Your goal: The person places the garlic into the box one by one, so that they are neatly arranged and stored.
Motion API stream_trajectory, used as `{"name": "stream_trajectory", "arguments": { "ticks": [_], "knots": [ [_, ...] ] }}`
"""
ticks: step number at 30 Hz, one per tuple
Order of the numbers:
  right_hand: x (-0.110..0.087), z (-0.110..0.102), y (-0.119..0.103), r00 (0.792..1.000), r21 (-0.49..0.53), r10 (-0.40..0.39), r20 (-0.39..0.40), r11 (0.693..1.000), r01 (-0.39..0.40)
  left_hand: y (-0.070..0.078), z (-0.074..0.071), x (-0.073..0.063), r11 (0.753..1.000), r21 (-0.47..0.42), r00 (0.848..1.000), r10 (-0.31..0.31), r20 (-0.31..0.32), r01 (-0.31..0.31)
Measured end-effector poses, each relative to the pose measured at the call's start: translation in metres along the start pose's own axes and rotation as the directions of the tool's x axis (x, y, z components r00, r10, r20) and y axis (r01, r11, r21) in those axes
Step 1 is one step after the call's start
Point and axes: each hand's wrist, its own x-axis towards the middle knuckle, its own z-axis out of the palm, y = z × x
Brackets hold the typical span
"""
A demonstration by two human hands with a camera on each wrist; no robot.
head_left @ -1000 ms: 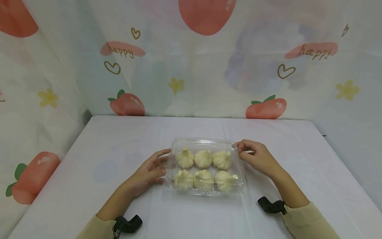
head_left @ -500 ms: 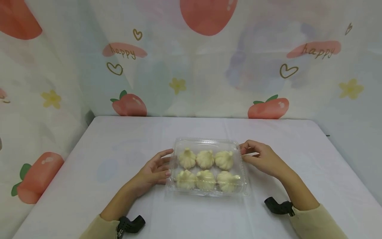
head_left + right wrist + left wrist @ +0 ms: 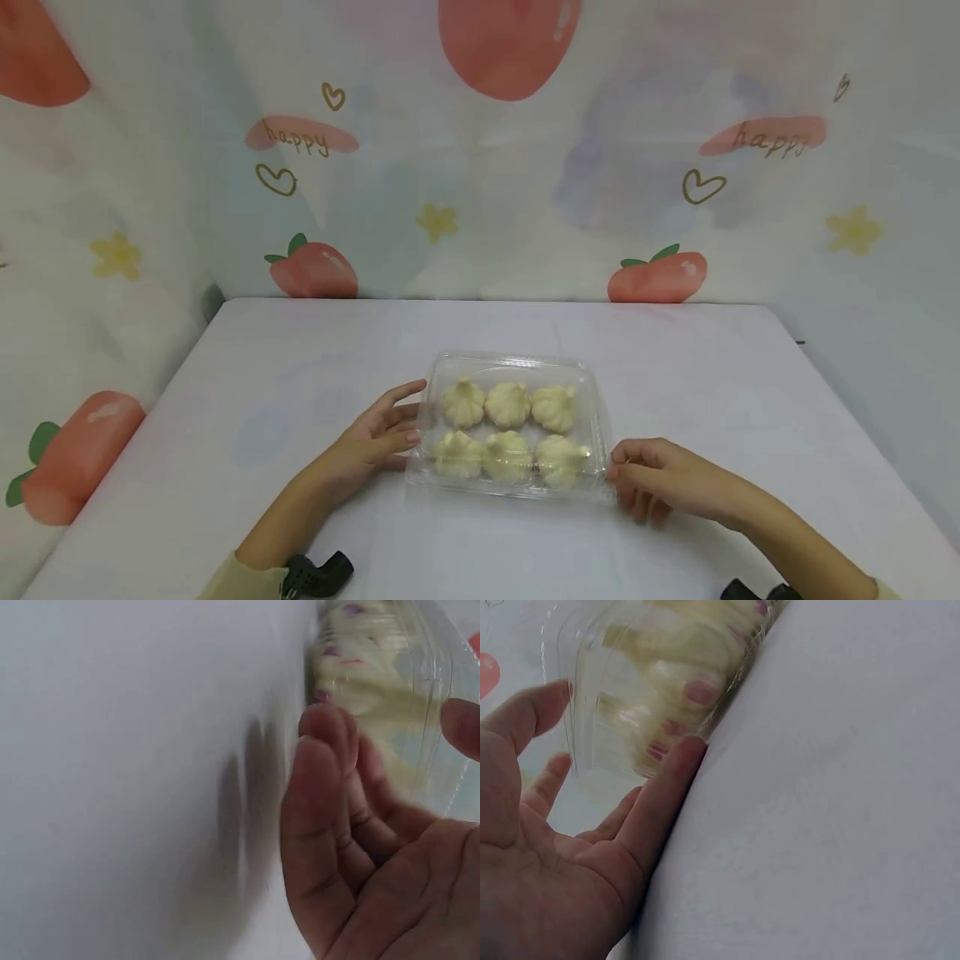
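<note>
A clear plastic clamshell box [image 3: 517, 367] sits on the white table with its lid down. Inside are several pale garlic bulbs [image 3: 507, 406] in two rows, and purple patches show on their lower sides in the wrist views. At the box's left side is my left hand [image 3: 367, 437], fingers spread and fairly straight, with fingertips against the wall [image 3: 577, 727]. My right hand [image 3: 675, 479] is by the front right corner, its fingers loosely bent. In the right wrist view the thumb [image 3: 461, 727] is beside the box's rim, apart from the other fingers; exact contact is hard to see.
A white cloth covers the table [image 3: 337, 333]. Behind and at the left hangs a printed curtain [image 3: 495, 208] with fruit, flowers and hearts. Black wrist-camera mounts [image 3: 318, 575] sit at both forearms.
My right hand has left the box's back right corner and come toward me to the front right corner. My left hand stays at the left side. The view has shifted slightly.
</note>
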Motion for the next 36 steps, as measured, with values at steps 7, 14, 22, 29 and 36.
{"name": "stream_trajectory", "arguments": {
  "ticks": [7,14,22,29,36],
  "knots": [
    [-0.001,0.016,0.007,0.991,0.138,-0.054,0.121,0.99,0.037,0.006,0.008,-0.006,0.999,0.043,0.999,-0.032,-0.016,0.033],
    [-0.002,0.026,0.011,0.997,0.246,-0.039,0.069,0.969,0.021,0.013,0.017,-0.024,0.966,0.168,0.981,-0.196,-0.009,0.194],
    [0.0,0.028,0.01,0.998,0.306,-0.046,0.043,0.951,0.031,0.011,0.028,-0.027,0.981,0.067,0.983,-0.183,0.013,0.182],
    [0.004,0.034,0.011,0.999,0.329,-0.04,0.02,0.944,0.031,0.006,0.032,-0.027,0.976,0.016,0.975,-0.219,0.03,0.219],
    [0.003,0.032,0.012,0.998,0.331,-0.044,0.043,0.943,0.027,0.003,0.035,-0.03,0.984,-0.045,0.985,-0.168,0.051,0.17]
  ]
}}
